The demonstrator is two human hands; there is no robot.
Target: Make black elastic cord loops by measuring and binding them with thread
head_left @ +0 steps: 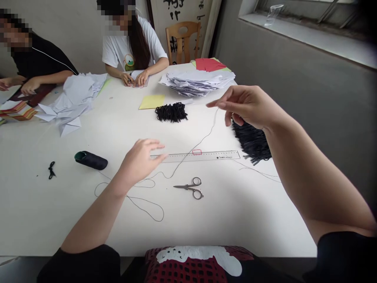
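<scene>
The right hand (247, 105) is raised at about two o'clock above the white worktop (235, 212), its thumb and forefinger pinched together on the end of a thin dark thread (206, 137). From there the thread drops down across the clear ruler (203, 156) and runs on in loose loops toward seven o'clock, ending near the dark spool (90, 160) at nine o'clock. The left hand (140, 160) hovers low at the ruler's left end, fingers spread apart and holding nothing, its fingertips just touching or nearly touching the thread; which is hard to tell. A pair of small scissors (191, 188) lies closed just below the ruler, untouched. Two heaps of short cut black strands are already made: one pile (171, 112) at twelve o'clock, a larger one (251, 143) under the right wrist at three o'clock. The length in hand looks stretched for measuring but not yet cut. Across the worktop, other people handle folded white paper (73, 98).
</scene>
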